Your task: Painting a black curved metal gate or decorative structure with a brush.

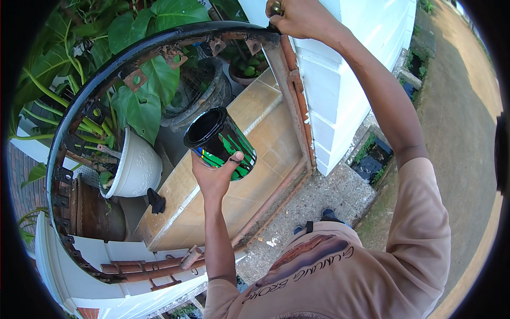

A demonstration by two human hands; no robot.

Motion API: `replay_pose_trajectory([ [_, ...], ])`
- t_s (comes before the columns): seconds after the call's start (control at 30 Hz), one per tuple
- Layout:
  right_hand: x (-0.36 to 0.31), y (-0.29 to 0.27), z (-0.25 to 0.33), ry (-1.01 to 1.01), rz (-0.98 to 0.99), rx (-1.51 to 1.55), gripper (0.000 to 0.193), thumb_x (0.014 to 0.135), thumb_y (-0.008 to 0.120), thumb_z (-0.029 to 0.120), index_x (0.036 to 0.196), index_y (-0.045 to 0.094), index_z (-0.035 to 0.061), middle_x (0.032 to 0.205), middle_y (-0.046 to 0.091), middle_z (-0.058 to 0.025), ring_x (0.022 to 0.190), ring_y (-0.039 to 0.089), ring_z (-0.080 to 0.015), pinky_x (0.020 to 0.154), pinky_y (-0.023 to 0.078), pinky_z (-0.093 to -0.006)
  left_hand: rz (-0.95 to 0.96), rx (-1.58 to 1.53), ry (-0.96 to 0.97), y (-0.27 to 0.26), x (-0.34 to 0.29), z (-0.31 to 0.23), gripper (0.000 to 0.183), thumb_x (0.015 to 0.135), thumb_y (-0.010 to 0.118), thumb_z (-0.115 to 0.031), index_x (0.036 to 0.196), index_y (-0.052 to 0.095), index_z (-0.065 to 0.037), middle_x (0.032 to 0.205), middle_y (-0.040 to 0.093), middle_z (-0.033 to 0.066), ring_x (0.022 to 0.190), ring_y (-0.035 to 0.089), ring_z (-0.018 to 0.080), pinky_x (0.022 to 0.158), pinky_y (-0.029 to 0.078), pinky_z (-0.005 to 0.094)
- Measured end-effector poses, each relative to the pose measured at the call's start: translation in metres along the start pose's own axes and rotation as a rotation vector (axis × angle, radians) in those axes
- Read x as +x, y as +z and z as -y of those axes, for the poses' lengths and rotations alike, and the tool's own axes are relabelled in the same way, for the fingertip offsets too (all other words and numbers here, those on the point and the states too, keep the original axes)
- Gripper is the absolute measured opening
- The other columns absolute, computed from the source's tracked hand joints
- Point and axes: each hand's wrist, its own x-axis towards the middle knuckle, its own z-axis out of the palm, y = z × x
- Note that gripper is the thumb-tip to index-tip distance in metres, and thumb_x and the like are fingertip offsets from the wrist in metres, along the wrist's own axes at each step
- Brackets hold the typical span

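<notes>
My left hand (217,173) is wrapped round a paint can (234,146), green with black paint run down its side. The can is tilted toward the left, and its dark open mouth shows. At the top of the view my right hand (303,18) is closed on what looks like a paintbrush (275,9), partly hidden by the fingers. Its dark lower end meets the right end of a curved metal rail (154,38). That rail looks glossy black along its outer face, with rusty tabs (135,80) on its inner side.
A white pot (139,167) and large leafy plants (133,32) stand inside the curve. Beside the can runs a tiled ledge (265,154). A white wall (329,95) rises at right, near a drain (374,159) and a road (457,159). Rusty bars (159,266) lie lower left.
</notes>
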Motion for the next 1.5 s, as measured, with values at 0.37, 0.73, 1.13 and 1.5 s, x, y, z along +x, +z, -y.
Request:
replay_pose_trajectory([
  [0.37, 0.040, 0.006, -0.022, -0.018, 0.065, -0.076, 0.026, 0.082, 0.063, 0.012, 0.103, 0.073, -0.0001, 0.084, 0.072, -0.0218, 0.076, 0.072, -0.0373, 0.068, 0.057, -0.0488, -0.043, -0.004, 0.020, 0.006, -0.002, -0.002, 0.077, 0.069, 0.098, -0.016, 0.130, 0.053, -0.002, 0.119, 0.069, 0.0088, 0.108, 0.067, 0.0181, 0.098, 0.053, 0.0350],
  [0.73, 0.036, -0.017, 0.005, -0.013, 0.157, -0.119, 0.022, 0.079, 0.068, 0.015, 0.094, 0.078, 0.0021, 0.082, 0.074, -0.0223, 0.075, 0.074, -0.0358, 0.066, 0.057, -0.0484, -0.073, 0.005, 0.020, 0.005, -0.009, -0.009, 0.077, 0.069, 0.098, -0.016, 0.130, 0.053, -0.002, 0.118, 0.069, 0.0088, 0.108, 0.067, 0.0180, 0.098, 0.053, 0.0348],
  [1.13, 0.041, -0.011, -0.001, -0.108, 0.122, -0.173, 0.019, 0.078, 0.064, 0.013, 0.087, 0.076, 0.0004, 0.074, 0.071, -0.0219, 0.067, 0.070, -0.0357, 0.062, 0.055, -0.0496, -0.105, 0.023, 0.007, 0.010, -0.019, -0.012, 0.078, 0.069, 0.098, -0.017, 0.131, 0.052, -0.001, 0.120, 0.068, 0.0103, 0.109, 0.066, 0.0189, 0.098, 0.053, 0.0348],
  [1.5, 0.038, -0.021, 0.002, -0.123, 0.129, -0.159, 0.025, 0.082, 0.067, 0.020, 0.094, 0.078, 0.0013, 0.078, 0.073, -0.0218, 0.070, 0.072, -0.0358, 0.065, 0.057, -0.0492, -0.130, 0.018, -0.014, 0.020, -0.034, -0.016, 0.078, 0.070, 0.097, -0.016, 0.132, 0.053, -0.001, 0.119, 0.068, 0.0098, 0.108, 0.067, 0.0187, 0.097, 0.053, 0.0343],
])
